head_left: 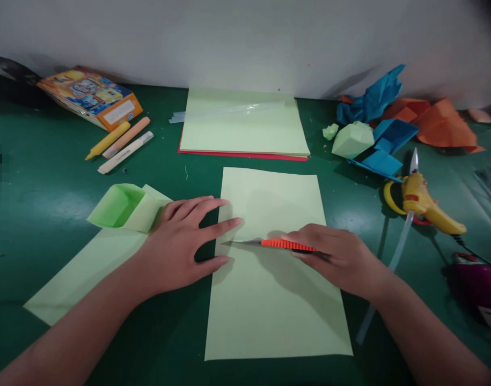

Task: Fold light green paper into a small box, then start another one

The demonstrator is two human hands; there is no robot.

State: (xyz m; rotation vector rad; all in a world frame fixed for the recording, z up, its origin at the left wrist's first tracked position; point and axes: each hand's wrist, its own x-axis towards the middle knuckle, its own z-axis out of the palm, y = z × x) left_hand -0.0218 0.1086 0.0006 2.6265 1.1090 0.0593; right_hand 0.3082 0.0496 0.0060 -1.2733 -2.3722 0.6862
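A pale green sheet of paper [269, 316] lies flat on the table in front of me. My right hand [334, 257] grips an orange utility knife [287, 244], its blade pointing left and lying at the sheet near the left edge. With fingers spread, my left hand [181, 241] rests on the sheet's left edge at its fingertips. Just behind that hand stands a folded green paper box [120, 206], on or against another pale green sheet [84, 273] that my left forearm partly covers.
A paper stack [241, 134] carries clear glue sticks [245, 110] at the back. Markers [126, 153] and an orange box [92, 99] lie back left. Crumpled blue paper [369, 99], orange paper [442, 126] and a yellow glue gun [426, 201] with a cord are on the right.
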